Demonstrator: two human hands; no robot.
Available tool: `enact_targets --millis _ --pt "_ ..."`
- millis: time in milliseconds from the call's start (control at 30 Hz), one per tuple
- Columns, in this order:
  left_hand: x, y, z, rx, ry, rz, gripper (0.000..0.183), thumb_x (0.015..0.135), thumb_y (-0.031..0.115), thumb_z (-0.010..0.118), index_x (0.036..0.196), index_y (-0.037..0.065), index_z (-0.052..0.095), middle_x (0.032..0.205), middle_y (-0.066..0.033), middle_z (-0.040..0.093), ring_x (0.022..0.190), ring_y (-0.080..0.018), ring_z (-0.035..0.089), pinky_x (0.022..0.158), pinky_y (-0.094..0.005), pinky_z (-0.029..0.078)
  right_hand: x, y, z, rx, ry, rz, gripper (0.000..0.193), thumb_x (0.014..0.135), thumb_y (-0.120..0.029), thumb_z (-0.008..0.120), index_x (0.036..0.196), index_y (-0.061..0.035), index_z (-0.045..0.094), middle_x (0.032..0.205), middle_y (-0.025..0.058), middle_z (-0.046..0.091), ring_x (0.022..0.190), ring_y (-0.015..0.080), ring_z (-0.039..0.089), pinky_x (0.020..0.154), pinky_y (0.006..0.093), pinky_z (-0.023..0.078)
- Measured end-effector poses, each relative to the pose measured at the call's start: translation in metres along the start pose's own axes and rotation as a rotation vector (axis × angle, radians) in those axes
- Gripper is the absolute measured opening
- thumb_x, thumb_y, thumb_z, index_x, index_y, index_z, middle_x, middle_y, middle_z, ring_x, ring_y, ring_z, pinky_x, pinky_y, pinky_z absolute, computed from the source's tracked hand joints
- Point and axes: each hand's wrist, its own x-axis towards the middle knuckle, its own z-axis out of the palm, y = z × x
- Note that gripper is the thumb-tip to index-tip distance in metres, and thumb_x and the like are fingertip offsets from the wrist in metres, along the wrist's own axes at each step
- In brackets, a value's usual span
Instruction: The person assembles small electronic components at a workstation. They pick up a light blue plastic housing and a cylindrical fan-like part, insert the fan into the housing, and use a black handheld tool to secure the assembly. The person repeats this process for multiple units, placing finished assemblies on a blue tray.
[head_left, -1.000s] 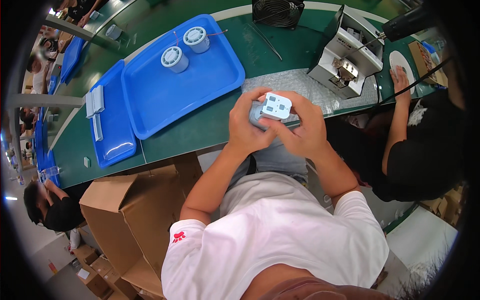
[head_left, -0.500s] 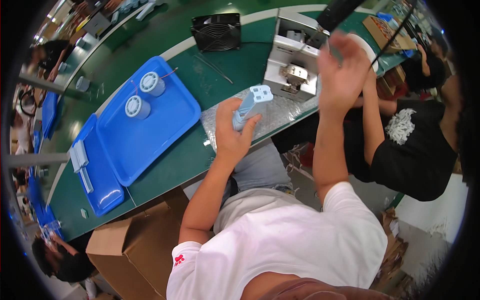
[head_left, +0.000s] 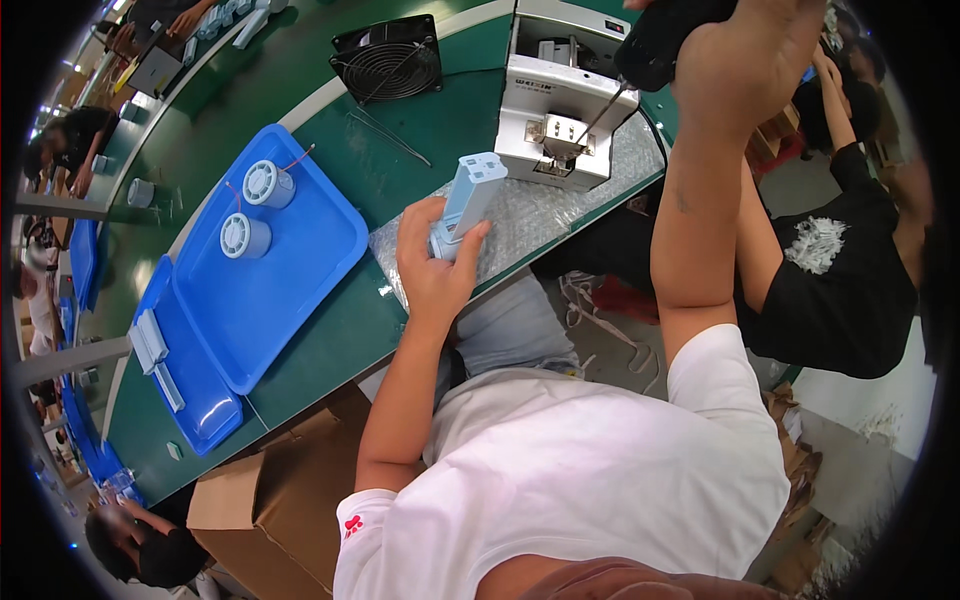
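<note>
My left hand (head_left: 437, 262) is closed around the lower end of a light-blue plastic housing (head_left: 468, 200), which tilts up with its holed end face on top. In my right hand (head_left: 745, 75) is a black electric screwdriver (head_left: 655, 45); the fingers are partly hidden behind the back of the hand and the tool. Its thin bit slants down to the front outlet of a silver screw feeder (head_left: 555, 105). Whether the tip touches a screw there is too small to tell. The housing is held above bubble wrap (head_left: 515, 215) on the green table, in front of the feeder.
On the left, a blue tray (head_left: 285, 310) bears two round white fan-like parts (head_left: 247, 236) with wires. A second blue tray (head_left: 212, 425) holds light-blue strips (head_left: 150, 340). A black fan (head_left: 388, 60) and tweezers (head_left: 392, 138) lie beyond. A co-worker's black sleeve (head_left: 850, 290) is close at right.
My right hand has moved up and right and taken hold of the black screwdriver, bringing its bit to the feeder. The left hand still holds the housing; the whole view has shifted somewhat.
</note>
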Motion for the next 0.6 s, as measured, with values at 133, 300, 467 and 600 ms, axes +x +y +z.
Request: enact_targets --millis 133,300,467,600 --pt "0.000 0.000 0.000 0.008 0.027 0.068 0.038 0.079 0.012 0.087 0.106 0.000 0.063 0.106 -0.0164 0.065 0.095 -0.0317 0.065 0.086 -0.0379 0.051 -0.015 0.014 0.011 -0.055 -0.014 -0.038 0.034 0.111 -0.037 0.048 0.125 -0.0058 0.050 0.083 0.0084 0.060 0.054 0.0130 0.056 0.049 0.0253 0.047" --pt "0.000 -0.001 -0.001 0.009 0.030 0.079 0.038 0.079 0.012 0.087 0.106 0.001 0.064 0.106 -0.0165 0.066 0.095 -0.0320 0.065 0.085 -0.0386 0.052 -0.031 0.027 0.005 -0.072 -0.062 -0.023 0.035 0.112 -0.036 0.045 0.132 -0.0069 0.046 0.083 0.0092 0.059 0.054 0.0137 0.056 0.049 0.0252 0.047" --pt "0.000 0.000 0.000 -0.022 0.041 0.073 0.036 0.078 0.011 0.086 0.104 0.001 0.064 0.105 -0.0163 0.066 0.095 -0.0328 0.065 0.084 -0.0393 0.052 -0.033 0.004 0.016 -0.018 0.039 0.161 0.043 0.110 -0.046 0.047 0.124 -0.0056 0.048 0.082 0.0104 0.059 0.053 0.0169 0.057 0.047 0.0281 0.050" --pt "0.001 0.004 -0.001 -0.039 0.033 0.064 0.034 0.078 0.011 0.086 0.103 0.002 0.064 0.104 -0.0160 0.066 0.095 -0.0328 0.065 0.083 -0.0392 0.051 -0.037 -0.021 0.027 0.108 0.170 0.510 0.061 0.106 -0.061 0.042 0.109 -0.0020 0.054 0.079 0.0097 0.058 0.051 0.0186 0.058 0.045 0.0308 0.051"
